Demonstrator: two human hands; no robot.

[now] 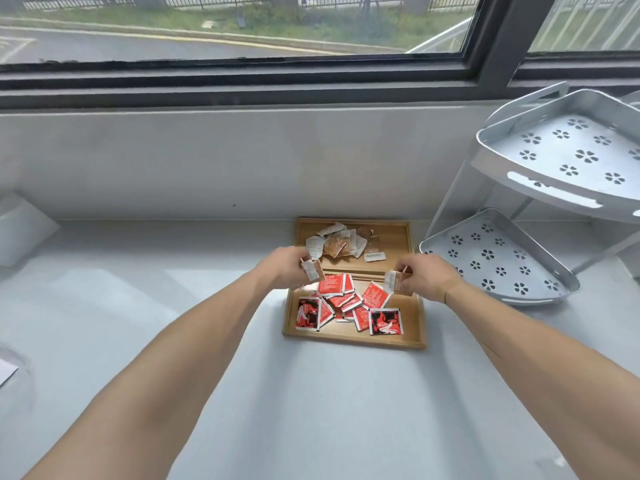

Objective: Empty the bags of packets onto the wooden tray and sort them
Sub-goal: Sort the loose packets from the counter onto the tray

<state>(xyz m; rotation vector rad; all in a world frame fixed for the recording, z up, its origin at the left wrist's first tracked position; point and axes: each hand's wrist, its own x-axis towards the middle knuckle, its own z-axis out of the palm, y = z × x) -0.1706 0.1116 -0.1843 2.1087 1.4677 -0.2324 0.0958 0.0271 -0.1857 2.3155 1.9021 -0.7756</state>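
Mid-frame, each hand, left [289, 263] and right [424, 275], pinches brown packets [394, 281] over the tray [414, 327], probably bound for the brown pile [341, 242], away from the reds [346, 299].

A perforated metal corner rack [568, 188] stands below the window [242, 36]

Was two bare forearms, no sleeves in view. Left hand [289, 266] and right hand [427, 276] ungloved, no rings, watch or wristband seen.
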